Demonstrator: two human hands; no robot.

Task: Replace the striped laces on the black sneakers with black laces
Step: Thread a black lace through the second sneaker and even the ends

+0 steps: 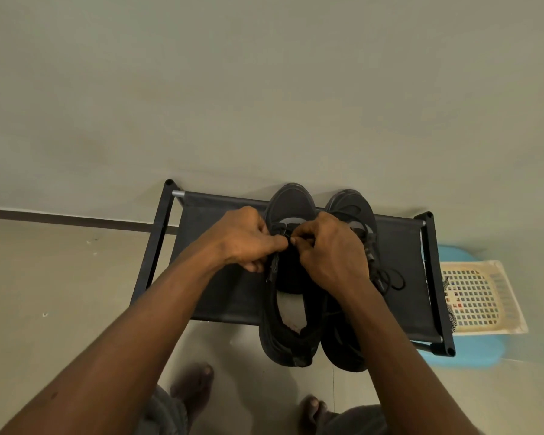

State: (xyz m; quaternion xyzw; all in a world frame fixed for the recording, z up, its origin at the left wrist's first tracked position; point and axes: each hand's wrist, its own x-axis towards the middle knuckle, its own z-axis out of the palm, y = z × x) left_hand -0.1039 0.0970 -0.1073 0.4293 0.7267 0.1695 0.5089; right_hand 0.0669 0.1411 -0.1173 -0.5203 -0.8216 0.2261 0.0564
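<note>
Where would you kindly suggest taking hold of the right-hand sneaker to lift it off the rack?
Grip the right-hand sneaker at its heel, from the near side: the heel overhangs the rack edge toward the person, while the right hand and forearm cross its middle.

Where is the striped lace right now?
In the head view the striped lace lies at the right, along the left edge of the cream basket, just beyond the right end of the black rack.

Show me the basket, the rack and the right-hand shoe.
basket (478,298): head view, its holed bottom.
rack (208,246): head view, bare fabric shelf.
right-hand shoe (351,206): head view, its toe.
</note>
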